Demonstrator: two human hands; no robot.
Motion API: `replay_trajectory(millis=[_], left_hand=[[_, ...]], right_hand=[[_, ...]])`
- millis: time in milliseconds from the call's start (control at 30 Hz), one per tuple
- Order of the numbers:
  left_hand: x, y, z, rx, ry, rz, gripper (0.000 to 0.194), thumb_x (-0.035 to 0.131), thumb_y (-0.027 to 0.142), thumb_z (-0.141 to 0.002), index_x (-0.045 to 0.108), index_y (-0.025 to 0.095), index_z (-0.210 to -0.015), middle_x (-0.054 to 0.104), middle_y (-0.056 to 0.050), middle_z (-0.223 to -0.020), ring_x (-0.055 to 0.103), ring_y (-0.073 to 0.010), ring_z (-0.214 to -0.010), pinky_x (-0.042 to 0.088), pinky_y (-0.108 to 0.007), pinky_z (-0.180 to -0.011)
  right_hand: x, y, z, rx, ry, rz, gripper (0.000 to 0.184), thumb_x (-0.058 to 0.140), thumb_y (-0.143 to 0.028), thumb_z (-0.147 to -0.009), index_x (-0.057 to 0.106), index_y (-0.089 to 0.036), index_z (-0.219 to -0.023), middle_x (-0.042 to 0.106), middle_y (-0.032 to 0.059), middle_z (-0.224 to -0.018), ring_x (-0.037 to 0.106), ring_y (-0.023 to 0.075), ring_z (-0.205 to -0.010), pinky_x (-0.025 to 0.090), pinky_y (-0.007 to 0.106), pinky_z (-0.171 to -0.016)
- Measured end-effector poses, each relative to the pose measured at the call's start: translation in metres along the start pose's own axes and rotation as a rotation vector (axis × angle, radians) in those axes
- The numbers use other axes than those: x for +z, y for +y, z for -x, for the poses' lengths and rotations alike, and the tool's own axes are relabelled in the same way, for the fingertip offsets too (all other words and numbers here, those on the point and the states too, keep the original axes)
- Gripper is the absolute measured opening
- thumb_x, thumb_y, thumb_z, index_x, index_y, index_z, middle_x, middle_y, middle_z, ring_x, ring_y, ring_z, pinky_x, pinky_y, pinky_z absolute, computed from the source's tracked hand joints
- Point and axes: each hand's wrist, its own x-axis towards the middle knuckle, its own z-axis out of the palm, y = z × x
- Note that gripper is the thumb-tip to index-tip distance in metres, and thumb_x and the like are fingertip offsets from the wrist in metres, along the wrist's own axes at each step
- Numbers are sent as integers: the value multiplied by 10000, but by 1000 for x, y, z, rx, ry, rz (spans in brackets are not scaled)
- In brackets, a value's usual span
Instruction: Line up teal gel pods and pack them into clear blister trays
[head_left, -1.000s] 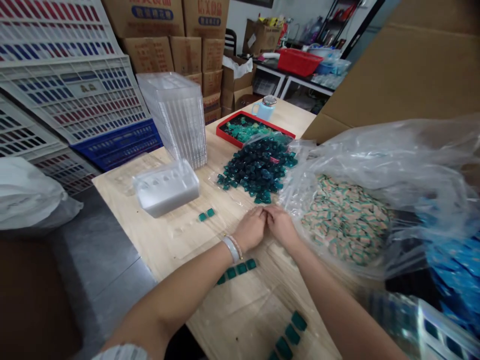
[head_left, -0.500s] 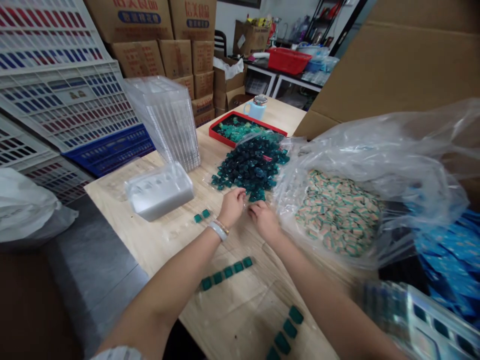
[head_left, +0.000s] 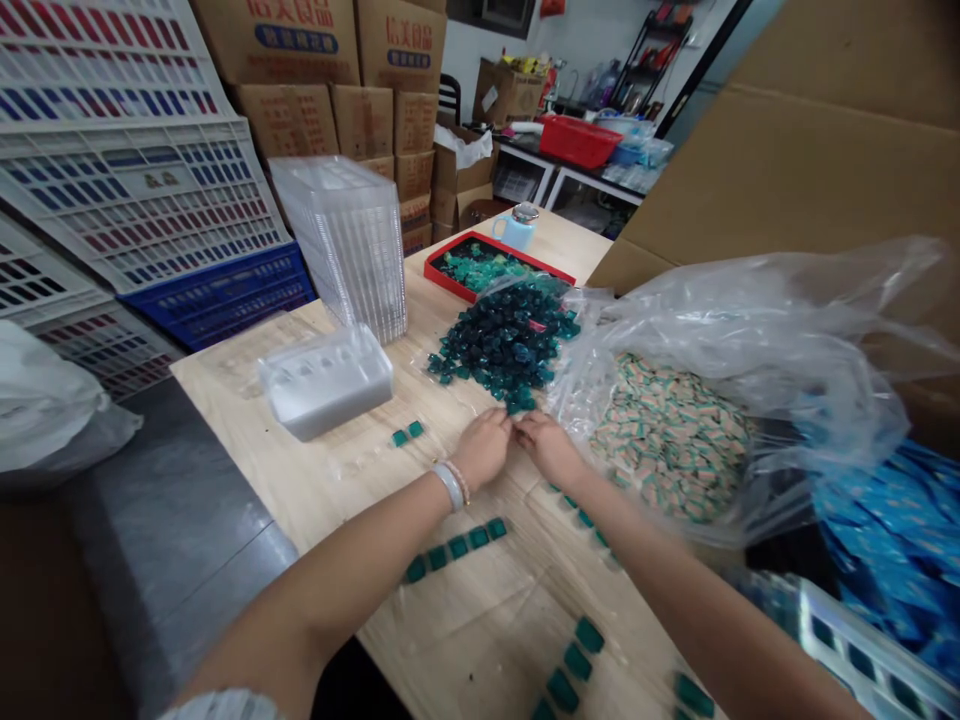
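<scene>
My left hand and my right hand meet at the fingertips, at the near edge of a pile of dark teal translucent cubes. Both have their fingers pinched, and whatever lies between them is hidden. Two teal squares lie left of my left hand. Below that wrist runs a short row of teal squares. Another row lies near the table's front, and further squares show partly behind my right forearm.
A clear plastic tray stack stands at the back left, with a second stack lying before it. Right of the pile, an open plastic bag contains many small striped pieces. Behind are a red-rimmed tray and a blue mug.
Both hands have moved a little nearer to me and to the right, and their fingertips have come together. The view has shifted slightly.
</scene>
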Motion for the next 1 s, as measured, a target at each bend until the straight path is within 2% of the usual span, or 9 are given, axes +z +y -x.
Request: replay_trajectory(millis=[67, 200, 300, 400, 500, 600, 700, 800, 1000], left_hand=[[-1, 0, 0, 40, -3, 86, 331, 330, 41, -764, 554, 116, -996, 549, -89, -1080, 479, -141, -1014, 376, -258, -892], [-14, -12, -14, -89, 112, 196, 329, 345, 23, -732, 581, 91, -951, 598, -99, -951, 529, -147, -909, 411, -266, -840], [-21, -17, -29, -80, 119, 214, 309, 349, 59, -757, 600, 104, -931, 615, -89, -915, 546, -146, -858, 423, -270, -810], [-17, -16, -43, 88, 15, 205, 314, 400, 76, -747, 611, 176, -956, 599, -46, -1025, 516, -132, -944, 387, -251, -851], [-9, -16, -55, 273, -117, 76, 312, 429, 147, -770, 586, 265, -1013, 512, 6, -1189, 381, -178, -1121, 307, -330, -922], [-9, -24, -64, 322, -118, -44, 284, 420, 204, -798, 583, 305, -1007, 539, 23, -1154, 332, -199, -1141, 255, -364, -928], [-13, -36, -66, 322, -89, -91, 270, 442, 194, -787, 597, 307, -977, 579, 17, -1087, 340, -182, -1115, 240, -331, -913], [-16, -45, -66, 285, -78, -84, 256, 466, 201, -774, 602, 299, -967, 576, 25, -1095, 362, -176, -1075, 259, -310, -884], [-24, -44, -66, 192, -6, 22, 233, 460, 225, -789, 605, 246, -970, 585, 3, -1050, 436, -148, -982, 315, -259, -844]], right_hand=[[3, -1, -1, 34, 38, -8, 212, 390, -62, -744, 589, -131, -735, 543, 62, -784, 487, 151, -784, 386, 267, -759], [5, 4, -2, 91, 98, -19, 222, 376, -31, -702, 579, -115, -731, 549, 75, -771, 507, 151, -755, 407, 259, -716], [-1, 12, -3, 124, 138, -43, 242, 377, -36, -685, 591, -125, -757, 578, 69, -786, 535, 147, -763, 420, 254, -714], [-8, 18, -5, 142, 155, -57, 278, 364, -51, -695, 603, -137, -808, 612, 67, -822, 561, 152, -772, 434, 274, -725], [-11, 22, -4, 115, 127, -58, 281, 372, -54, -696, 619, -130, -804, 630, 80, -829, 575, 166, -779, 438, 296, -747], [-10, 22, -1, 55, 79, -57, 289, 394, -48, -694, 629, -136, -837, 630, 85, -891, 564, 178, -865, 416, 315, -818], [-4, 20, 0, -28, 49, -41, 336, 408, -59, -715, 593, -146, -982, 584, 85, -1027, 505, 177, -989, 381, 318, -880], [3, 17, -2, -110, 29, 38, 368, 401, -79, -751, 539, -158, -1083, 545, 88, -1069, 486, 170, -988, 381, 311, -873], [8, 11, 3, -62, -74, 200, 301, 396, -52, -754, 590, -144, -966, 569, 91, -956, 489, 169, -919, 382, 270, -813]])
